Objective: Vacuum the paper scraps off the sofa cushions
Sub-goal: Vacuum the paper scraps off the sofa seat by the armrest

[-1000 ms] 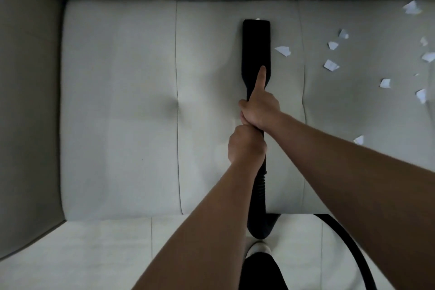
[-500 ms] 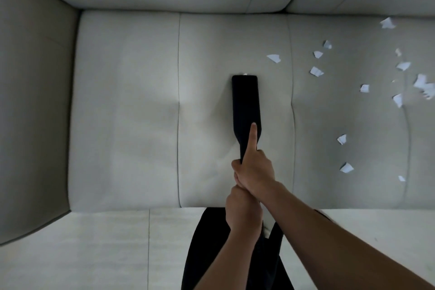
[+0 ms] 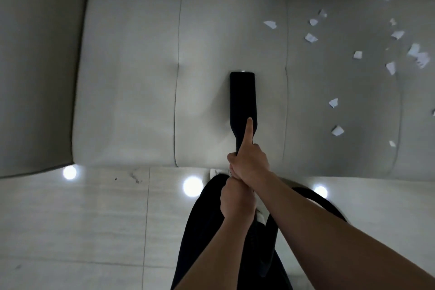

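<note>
Right hand (image 3: 249,162) grips the neck of the black nozzle (image 3: 242,96), index finger straight along its top. Left hand (image 3: 236,200) is curled round the nozzle's near end, touching the right hand from behind. The nozzle's flat head sits on the middle panel of the sofa (image 3: 131,77) seat, pointing far. Paper scraps (image 3: 310,37) are scattered on the seat to the right, well apart from the head. Hose (image 3: 329,207) curves over the floor (image 3: 70,219), near right.

I see my right hand (image 3: 250,163) gripping the nozzle (image 3: 242,96) on the middle cushion (image 3: 207,42), forefinger (image 3: 249,129) along it, left hand (image 3: 236,200) gripping it just behind; scraps (image 3: 337,130) lie to its right.
</note>
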